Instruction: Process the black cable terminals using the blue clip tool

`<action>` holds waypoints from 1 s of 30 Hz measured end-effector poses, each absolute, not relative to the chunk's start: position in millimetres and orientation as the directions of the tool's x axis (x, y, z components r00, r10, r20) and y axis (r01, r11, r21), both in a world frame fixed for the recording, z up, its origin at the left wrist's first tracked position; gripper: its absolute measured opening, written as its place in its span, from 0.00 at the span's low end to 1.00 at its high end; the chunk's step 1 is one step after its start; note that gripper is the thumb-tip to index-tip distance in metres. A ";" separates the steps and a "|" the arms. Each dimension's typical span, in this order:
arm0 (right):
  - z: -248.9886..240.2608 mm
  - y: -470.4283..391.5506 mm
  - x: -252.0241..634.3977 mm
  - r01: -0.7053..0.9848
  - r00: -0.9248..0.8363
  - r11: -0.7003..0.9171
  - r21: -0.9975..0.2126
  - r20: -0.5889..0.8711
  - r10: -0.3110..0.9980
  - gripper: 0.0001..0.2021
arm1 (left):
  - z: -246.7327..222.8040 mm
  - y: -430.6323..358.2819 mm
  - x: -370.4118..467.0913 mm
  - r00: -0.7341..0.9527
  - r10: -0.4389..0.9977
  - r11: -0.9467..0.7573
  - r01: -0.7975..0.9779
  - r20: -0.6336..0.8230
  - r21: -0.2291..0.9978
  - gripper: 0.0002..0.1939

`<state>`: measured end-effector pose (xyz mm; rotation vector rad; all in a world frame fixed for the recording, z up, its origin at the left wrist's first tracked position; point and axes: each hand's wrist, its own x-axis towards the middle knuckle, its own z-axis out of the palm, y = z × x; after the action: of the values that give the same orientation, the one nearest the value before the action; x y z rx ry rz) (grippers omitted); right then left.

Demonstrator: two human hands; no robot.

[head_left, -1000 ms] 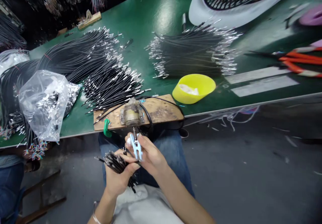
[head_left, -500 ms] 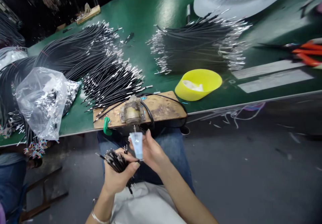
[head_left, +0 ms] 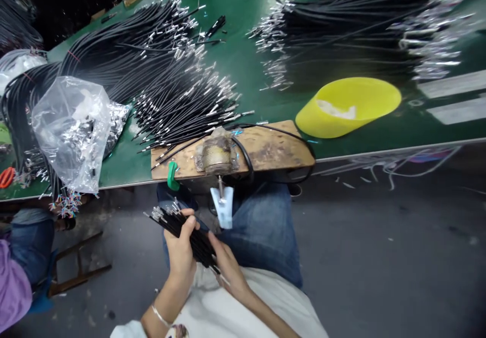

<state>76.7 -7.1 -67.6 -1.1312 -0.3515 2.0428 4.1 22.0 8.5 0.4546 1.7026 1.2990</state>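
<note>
My left hand (head_left: 181, 244) is wrapped round a bundle of short black cables (head_left: 199, 244) with bare silvery ends, held tilted above my lap. At the lower end of the same bundle, my right hand (head_left: 230, 269) closes on the cables from the other side; part of its fingers is hidden. Just beyond my hands, a light blue forked piece (head_left: 224, 207) hangs on the metal shaft of a small motor (head_left: 217, 154). The motor is fixed to a wooden board (head_left: 271, 148) at the table edge, with a green clamp (head_left: 172, 177) beside it.
Behind the board lie piles of black cables (head_left: 182, 105) and another stack (head_left: 341, 29) at the right. A clear plastic bag (head_left: 70, 135) sits at left, a yellow cut container (head_left: 349, 107) at right. Another person's purple sleeve (head_left: 13, 287) shows at lower left.
My right hand has moved from beside the blue piece down to the bundle's lower end. The bundle now lies between both hands. The camera view has shifted.
</note>
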 end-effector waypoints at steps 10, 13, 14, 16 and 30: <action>-48.6 8.4 86.9 -0.363 -0.238 -0.621 -0.695 -0.575 0.783 0.18 | 8.6 20.5 1.3 -0.285 0.827 0.417 -0.264 -0.484 0.869 0.16; -38.8 30.3 102.6 -0.141 -0.083 -0.254 -0.957 -0.244 0.966 0.15 | 7.5 20.6 -4.1 -0.229 0.822 0.446 -0.312 -0.522 0.839 0.16; -33.4 38.4 106.9 -0.089 -0.088 -0.136 -0.987 -0.128 0.988 0.14 | 7.6 19.6 -4.8 -0.203 0.815 0.470 -0.318 -0.543 0.823 0.16; -21.0 52.9 112.8 -0.027 -0.153 0.049 -0.998 0.052 0.987 0.11 | 8.4 17.1 -4.3 -0.166 0.791 0.522 -0.320 -0.589 0.791 0.16; -12.0 46.7 98.0 -0.287 -0.028 -0.024 -0.958 -0.017 0.999 0.11 | 10.8 17.0 8.5 -0.185 0.792 0.467 -0.430 -0.582 0.773 0.19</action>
<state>98.0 46.7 -12.0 -0.9937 -0.9989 1.3662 8.5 17.0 10.8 0.3517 1.3593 1.1344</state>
